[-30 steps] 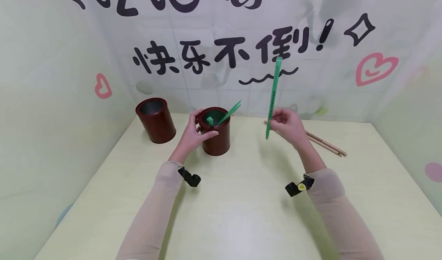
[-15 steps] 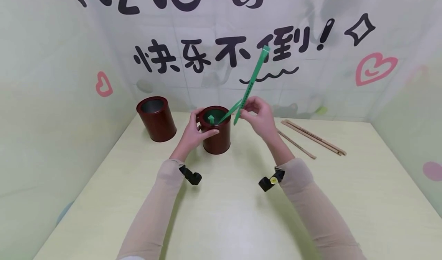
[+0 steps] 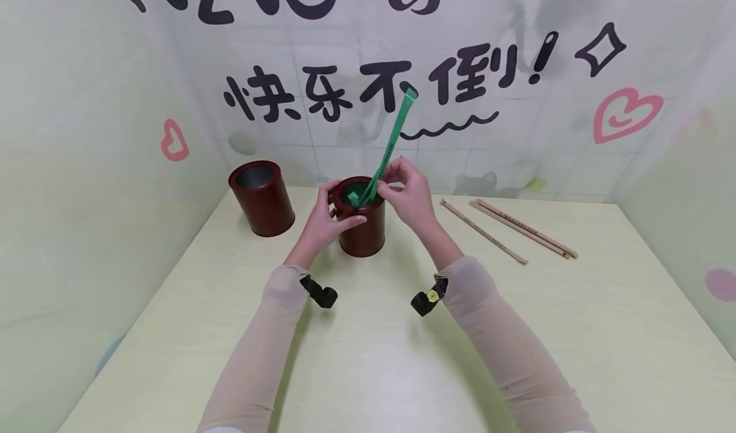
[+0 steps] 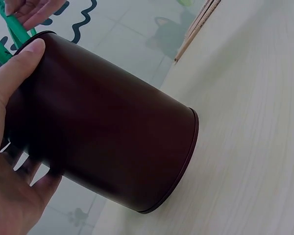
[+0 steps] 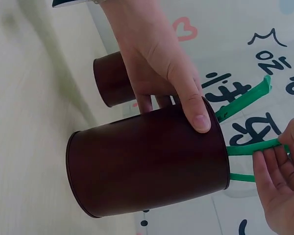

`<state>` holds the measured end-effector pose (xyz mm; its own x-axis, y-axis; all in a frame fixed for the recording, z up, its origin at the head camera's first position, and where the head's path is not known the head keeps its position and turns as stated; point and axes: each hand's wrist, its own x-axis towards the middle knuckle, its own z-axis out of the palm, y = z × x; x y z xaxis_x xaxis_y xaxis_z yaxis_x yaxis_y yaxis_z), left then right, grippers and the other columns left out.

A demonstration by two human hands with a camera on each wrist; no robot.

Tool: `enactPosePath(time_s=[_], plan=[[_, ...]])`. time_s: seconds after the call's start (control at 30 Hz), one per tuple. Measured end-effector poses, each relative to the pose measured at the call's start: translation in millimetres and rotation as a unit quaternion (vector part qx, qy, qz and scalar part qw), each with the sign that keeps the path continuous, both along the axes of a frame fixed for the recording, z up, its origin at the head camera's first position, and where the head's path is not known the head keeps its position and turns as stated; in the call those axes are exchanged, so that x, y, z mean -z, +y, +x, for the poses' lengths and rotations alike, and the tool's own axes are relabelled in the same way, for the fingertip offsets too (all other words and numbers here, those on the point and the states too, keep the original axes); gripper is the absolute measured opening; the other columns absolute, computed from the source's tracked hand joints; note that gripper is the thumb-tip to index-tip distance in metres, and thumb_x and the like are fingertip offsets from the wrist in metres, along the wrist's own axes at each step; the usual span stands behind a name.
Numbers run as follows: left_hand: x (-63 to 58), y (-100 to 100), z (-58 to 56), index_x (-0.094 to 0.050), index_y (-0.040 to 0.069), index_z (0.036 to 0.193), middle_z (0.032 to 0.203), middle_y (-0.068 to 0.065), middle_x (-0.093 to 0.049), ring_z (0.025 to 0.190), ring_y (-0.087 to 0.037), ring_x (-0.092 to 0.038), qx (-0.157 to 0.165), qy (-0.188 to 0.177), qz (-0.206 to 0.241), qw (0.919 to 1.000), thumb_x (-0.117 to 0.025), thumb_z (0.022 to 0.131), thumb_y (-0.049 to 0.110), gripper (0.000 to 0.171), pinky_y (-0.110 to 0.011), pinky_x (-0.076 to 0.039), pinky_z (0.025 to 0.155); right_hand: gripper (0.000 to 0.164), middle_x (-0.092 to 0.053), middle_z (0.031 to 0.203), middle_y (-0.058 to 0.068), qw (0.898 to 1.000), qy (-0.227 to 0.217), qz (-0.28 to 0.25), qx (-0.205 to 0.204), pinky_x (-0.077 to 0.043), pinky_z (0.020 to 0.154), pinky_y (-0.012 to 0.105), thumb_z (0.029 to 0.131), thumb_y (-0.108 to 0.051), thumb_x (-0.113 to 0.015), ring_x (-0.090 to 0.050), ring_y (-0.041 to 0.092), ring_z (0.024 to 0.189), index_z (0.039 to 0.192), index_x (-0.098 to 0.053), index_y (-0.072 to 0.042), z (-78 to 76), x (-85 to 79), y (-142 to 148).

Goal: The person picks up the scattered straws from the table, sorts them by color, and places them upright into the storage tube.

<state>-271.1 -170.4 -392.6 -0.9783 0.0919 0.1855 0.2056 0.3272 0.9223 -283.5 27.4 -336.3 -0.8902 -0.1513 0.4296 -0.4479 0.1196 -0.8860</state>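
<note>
My left hand point(image 3: 323, 227) grips a dark red cylindrical holder point(image 3: 363, 238) near its rim, thumb on the front and fingers round the far side. Above the mouth, my right hand point(image 3: 413, 198) pinches a long, slim green wrapped straw point(image 3: 395, 133) by its lower part. The straw stands tilted, top leaning right, with its lower end at the holder's mouth. Other green wrapped straws point(image 5: 244, 102) stick out of the same holder, seen from the side in the right wrist view. How deep the pinched straw reaches is hidden by the rim.
A second dark red holder point(image 3: 262, 203) stands to the left, its mouth showing no contents. Several brown wrapped straws point(image 3: 523, 228) lie on the pale table point(image 3: 368, 356) to the right. A printed white backdrop point(image 3: 345, 158) rises behind the holders.
My right hand has moved left with the green wrapped straw, from above the brown straws to the holder's mouth, and lowered the straw. My left hand keeps its grip on the holder.
</note>
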Motion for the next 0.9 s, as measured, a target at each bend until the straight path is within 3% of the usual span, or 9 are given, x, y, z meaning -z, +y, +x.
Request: enactPosePath(time_s=[0.27,0.63,0.73,0.9], plan=[[4.3,1.2,-3.7,-0.019,0.015,0.154,0.159,-0.009,-0.031,0.148,-0.026,-0.031,-0.003,0.007,0.000,1.0000,-0.079,0.086,0.023,0.091,-0.054,-0.029,0.122,0.024,-0.067,0.104,0.020,0.997,0.000,0.074,0.001,-0.061,0.087,0.039,0.090,0.000,-0.064,-0.067,0.029,0.097,0.114,-0.059,0.004,-0.7,-0.7,4.0],[-2.7,3.0,-6.4,-0.023,0.010,0.151,0.153,-0.013,-0.038,0.143,-0.030,-0.035,-0.007,0.006,0.008,0.9999,-0.082,0.083,0.021,0.091,-0.056,-0.031,0.120,0.026,-0.067,0.103,0.022,0.997,-0.005,0.075,0.008,-0.058,0.091,0.042,0.090,-0.001,-0.066,-0.067,0.032,0.096,0.114,-0.060,0.005,2.6,5.4,37.5],[-3.5,6.5,-10.2,-0.023,0.009,0.152,0.154,-0.013,-0.038,0.143,-0.031,-0.035,-0.008,0.006,0.006,0.9999,-0.082,0.083,0.021,0.092,-0.055,-0.033,0.119,0.026,-0.066,0.104,0.023,0.997,-0.014,0.078,0.017,-0.057,0.090,0.038,0.091,-0.003,-0.066,-0.067,0.032,0.097,0.115,-0.060,0.006,3.9,10.7,51.9],[-3.2,16.1,-16.1,-0.025,0.009,0.152,0.153,-0.013,-0.039,0.142,-0.031,-0.037,-0.011,0.009,0.004,0.9999,-0.083,0.083,0.021,0.091,-0.054,-0.035,0.119,0.026,-0.066,0.103,0.021,0.996,-0.028,0.081,0.037,-0.054,0.082,0.020,0.091,-0.005,-0.066,-0.066,0.026,0.095,0.115,-0.061,0.005,9.1,20.8,77.0]])
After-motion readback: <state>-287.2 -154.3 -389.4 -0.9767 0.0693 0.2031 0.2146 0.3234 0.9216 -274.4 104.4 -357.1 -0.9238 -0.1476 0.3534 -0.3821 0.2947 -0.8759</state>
